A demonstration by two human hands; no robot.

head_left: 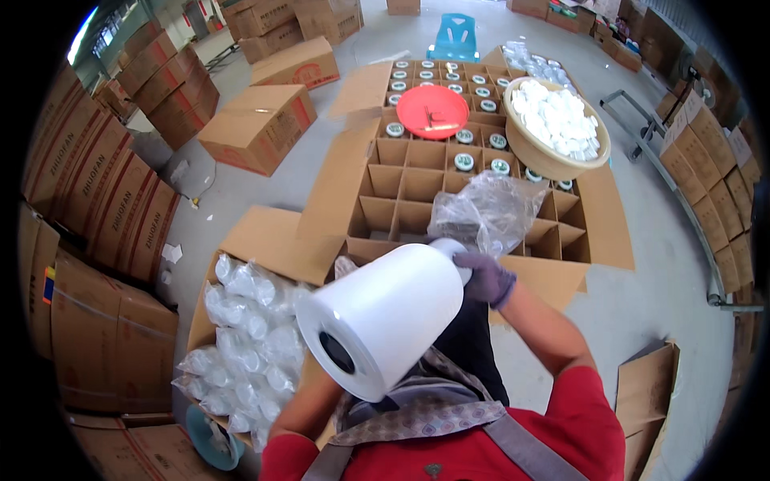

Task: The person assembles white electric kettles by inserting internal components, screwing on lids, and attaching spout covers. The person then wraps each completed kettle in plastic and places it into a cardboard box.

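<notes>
A large white cylinder [393,313] with a narrower neck and a dark round opening or mark on its near end is tilted in front of my body. My right hand [487,280], in a purple glove, is closed around its neck. My left forearm [309,409] runs up behind the cylinder, which hides most or all of that hand. Just beyond the right hand, a crumpled clear plastic bag [488,210] lies over a divided cardboard box [417,186]. Several jars with white-and-green lids [464,162] stand in its compartments.
A red plastic dish [433,111] and a beige tub [553,167] of white pieces rest on the divided box. At the left, an open carton holds bagged clear containers [249,321]. Stacked cartons [104,184] line the left side; a loaded trolley [682,192] stands right, a blue chair [455,36] behind.
</notes>
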